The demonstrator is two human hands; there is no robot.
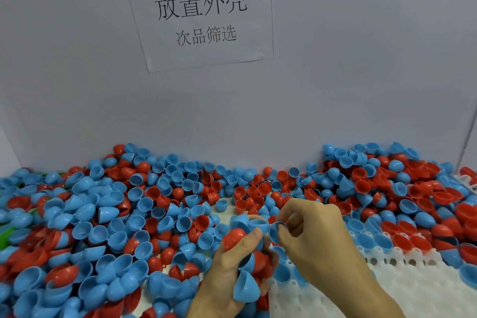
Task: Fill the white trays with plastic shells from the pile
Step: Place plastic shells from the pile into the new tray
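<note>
Nearest us, white tray (382, 289): a few blue and red shells in its sockets | left hand (232, 266): fingers curled round a clutch of shells | right hand (315, 230): fingertips pinch one blue shell (275, 231) | pile of plastic shells (116, 214) spreads behind.

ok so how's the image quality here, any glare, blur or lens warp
Head view: soft, even light with faint shadows; small glossy highlights on the red and blue shells in the pile; the paper sign reads sharply; the wall edge at the right bows with wide-angle distortion; the left hand and right hand look slightly soft, and the white tray is bright, with its cell detail partly washed out.
</note>
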